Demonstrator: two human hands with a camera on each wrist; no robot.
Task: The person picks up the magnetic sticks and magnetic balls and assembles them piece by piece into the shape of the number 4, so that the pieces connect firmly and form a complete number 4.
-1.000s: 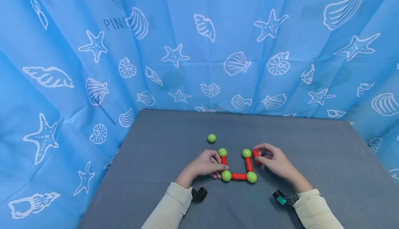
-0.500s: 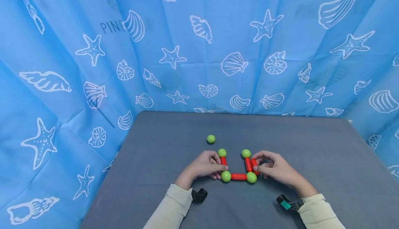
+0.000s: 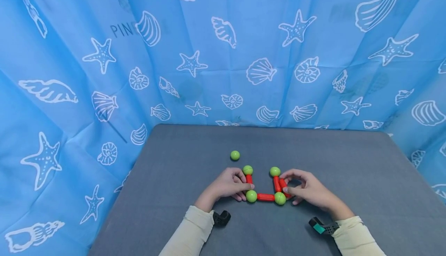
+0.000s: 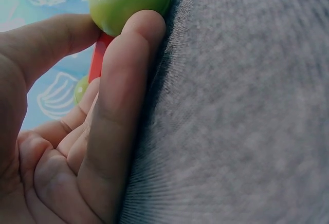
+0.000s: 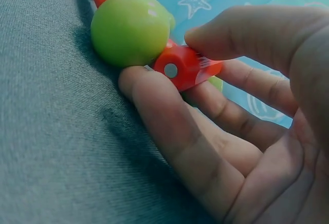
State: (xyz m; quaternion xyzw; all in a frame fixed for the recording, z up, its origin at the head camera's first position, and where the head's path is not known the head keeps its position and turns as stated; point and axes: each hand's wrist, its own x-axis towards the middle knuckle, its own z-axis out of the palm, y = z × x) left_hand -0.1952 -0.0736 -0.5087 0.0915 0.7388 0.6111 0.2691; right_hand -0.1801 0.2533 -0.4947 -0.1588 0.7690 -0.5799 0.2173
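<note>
Green balls and red magnetic rods form a three-sided frame on the grey table, its far side open. My left hand (image 3: 228,184) grips the frame's left red rod (image 3: 249,179), its fingertips at the near-left green ball (image 4: 128,0). In my right hand (image 3: 310,188) a loose red magnetic rod (image 3: 283,188) is pinched between thumb and fingers; a round silvery magnet shows on its end in the right wrist view. That rod leans beside the right rod (image 3: 277,184), close to the near-right green ball (image 5: 131,29). The near rod (image 3: 266,197) joins both near balls.
A single green ball (image 3: 235,155) lies apart, beyond the frame's far-left ball (image 3: 247,170). The far-right ball (image 3: 275,171) tops the right rod. Behind the grey table (image 3: 324,147) hangs a blue curtain (image 3: 209,81) with white shells and starfish.
My right hand has brought the loose red rod nearer to me and down beside the frame's right rod. The left hand has kept its hold on the frame.
</note>
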